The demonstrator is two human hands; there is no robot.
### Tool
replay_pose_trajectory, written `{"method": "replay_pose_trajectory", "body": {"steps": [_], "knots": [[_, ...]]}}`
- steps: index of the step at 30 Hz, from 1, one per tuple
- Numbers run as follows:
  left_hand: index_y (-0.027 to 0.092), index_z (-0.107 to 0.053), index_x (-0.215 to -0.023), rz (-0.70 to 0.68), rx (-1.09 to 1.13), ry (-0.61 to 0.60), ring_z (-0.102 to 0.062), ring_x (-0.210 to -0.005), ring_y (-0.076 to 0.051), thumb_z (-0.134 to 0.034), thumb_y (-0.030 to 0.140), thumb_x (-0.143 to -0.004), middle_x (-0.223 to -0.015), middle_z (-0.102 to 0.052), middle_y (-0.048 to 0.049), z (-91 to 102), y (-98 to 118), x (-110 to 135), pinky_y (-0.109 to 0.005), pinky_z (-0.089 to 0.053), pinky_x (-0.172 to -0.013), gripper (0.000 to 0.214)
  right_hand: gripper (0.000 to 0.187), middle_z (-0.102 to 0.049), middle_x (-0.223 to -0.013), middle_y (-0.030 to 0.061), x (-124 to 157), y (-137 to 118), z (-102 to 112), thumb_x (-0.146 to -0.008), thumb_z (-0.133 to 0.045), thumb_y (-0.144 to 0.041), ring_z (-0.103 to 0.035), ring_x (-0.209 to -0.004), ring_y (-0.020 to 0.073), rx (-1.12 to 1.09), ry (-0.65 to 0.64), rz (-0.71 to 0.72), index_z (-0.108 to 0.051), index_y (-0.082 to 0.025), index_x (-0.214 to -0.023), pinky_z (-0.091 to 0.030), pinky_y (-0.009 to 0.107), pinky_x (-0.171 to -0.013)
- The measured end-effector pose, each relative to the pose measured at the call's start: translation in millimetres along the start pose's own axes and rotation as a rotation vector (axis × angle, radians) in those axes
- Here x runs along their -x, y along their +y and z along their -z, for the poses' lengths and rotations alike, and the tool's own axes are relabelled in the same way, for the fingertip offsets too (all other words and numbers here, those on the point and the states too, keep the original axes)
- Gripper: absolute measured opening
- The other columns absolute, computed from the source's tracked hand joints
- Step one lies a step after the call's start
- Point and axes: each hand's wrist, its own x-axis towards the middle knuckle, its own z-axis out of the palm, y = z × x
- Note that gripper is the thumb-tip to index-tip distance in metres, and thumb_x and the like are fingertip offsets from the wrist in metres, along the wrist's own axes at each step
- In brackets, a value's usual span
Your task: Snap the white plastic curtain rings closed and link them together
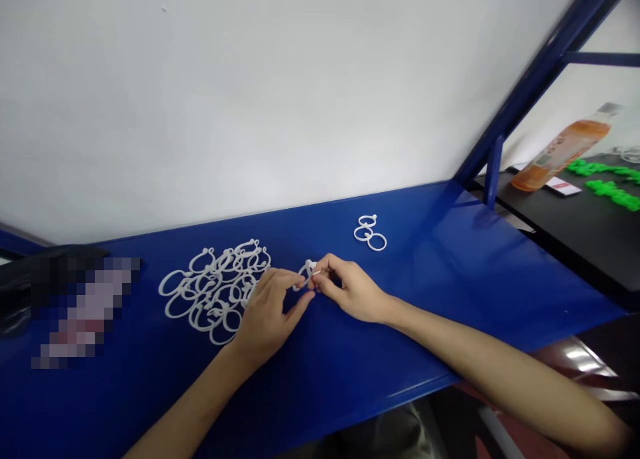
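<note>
A small white ring (306, 273) is pinched between the fingertips of both hands, the left hand (267, 315) and right hand (353, 290) closed on it above the blue table (430, 259). A heap of rings (215, 292) lies just left — a linked trio (369, 233) farther off.

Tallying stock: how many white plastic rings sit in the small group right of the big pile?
3: the top ring, the left ring and the lower right ring, touching in a chain; none looks hidden.

Left hand (267, 319), right hand (350, 289) pinch white plastic ring (306, 275) above blue shelf (350, 365); ring pile (215, 292) at 9 o'clock, linked rings (370, 233) at 12
</note>
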Motion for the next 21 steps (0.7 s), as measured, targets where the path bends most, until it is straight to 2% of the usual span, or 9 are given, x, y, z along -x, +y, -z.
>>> {"method": "replay_pose_trajectory", "body": {"steps": [2,4,6,8,12,15,21], "knots": [[0.022,-0.054,-0.124,0.040,-0.037,0.017,-0.064,-0.101,-0.020,-0.060,0.019,-0.094,-0.107,-0.068,-0.0059,2.5,-0.3,-2.4,-0.036,-0.055,-0.090,0.030,0.014,-0.067,-0.079,-0.0005,0.8,-2.9,1.2,-0.100,-0.052,-0.031,-0.058,-0.066,0.0114,-0.012,-0.043,-0.010,-0.056,-0.019,-0.095,-0.046,0.024,-0.064],[0.021,-0.050,-0.136,0.025,-0.050,-0.025,-0.063,-0.112,-0.021,-0.054,0.016,-0.096,-0.120,-0.067,-0.0088,4.0,-1.0,-4.4,-0.038,-0.053,-0.096,0.040,0.016,-0.064,-0.075,-0.0019,1.5,-5.2,1.8,-0.100,-0.053,-0.033,-0.056,-0.065,0.0113,-0.014,-0.081,-0.019,-0.058,-0.019,-0.094,-0.045,0.025,-0.064],[0.023,-0.051,-0.138,-0.025,-0.043,-0.087,-0.064,-0.111,-0.020,-0.051,0.014,-0.098,-0.120,-0.069,-0.0073,4.4,-2.4,-5.0,-0.037,-0.052,-0.097,0.041,0.019,-0.061,-0.072,-0.0030,1.6,-5.6,2.2,-0.099,-0.056,-0.035,-0.054,-0.064,0.0113,-0.008,-0.093,-0.027,-0.062,-0.019,-0.092,-0.043,0.025,-0.063],[0.025,-0.058,-0.132,-0.054,-0.043,-0.092,-0.066,-0.100,-0.018,-0.051,0.015,-0.099,-0.108,-0.073,-0.0039,4.1,-4.1,-4.5,-0.035,-0.052,-0.092,0.035,0.018,-0.062,-0.072,-0.0031,1.0,-3.5,2.6,-0.097,-0.059,-0.036,-0.054,-0.065,0.0115,-0.020,-0.050,-0.038,-0.064,-0.019,-0.091,-0.042,0.024,-0.063],[0.025,-0.067,-0.116,0.030,-0.036,-0.018,-0.068,-0.086,-0.017,-0.057,0.025,-0.098,-0.089,-0.074,-0.0005,5.3,-6.3,-3.4,-0.033,-0.054,-0.083,0.020,0.015,-0.068,-0.080,-0.0013,-0.8,2.7,3.9,-0.093,-0.067,-0.035,-0.058,-0.069,0.0125,-0.055,0.067,-0.039,-0.064,-0.020,-0.092,-0.044,0.025,-0.065],[0.024,-0.068,-0.108,0.039,0.011,0.004,-0.068,-0.085,-0.016,-0.059,0.027,-0.097,-0.089,-0.076,0.0002,8.1,-6.5,-4.0,-0.031,-0.054,-0.082,0.015,0.015,-0.069,-0.082,-0.0003,-0.1,2.6,4.7,-0.094,-0.067,-0.033,-0.060,-0.073,0.0131,0.002,0.027,0.022,-0.065,-0.020,-0.087,-0.045,0.025,-0.068],[0.025,-0.070,-0.098,-0.079,0.053,-0.016,-0.066,-0.077,-0.013,-0.062,0.025,-0.096,-0.082,-0.075,0.0029,13.6,-6.2,-5.6,-0.029,-0.052,-0.079,0.009,0.011,-0.069,-0.087,-0.0001,3.5,-1.8,4.5,-0.097,-0.062,-0.023,-0.065,-0.080,0.0128,0.068,-0.078,0.117,-0.064,-0.019,-0.086,-0.048,0.025,-0.076]]}}
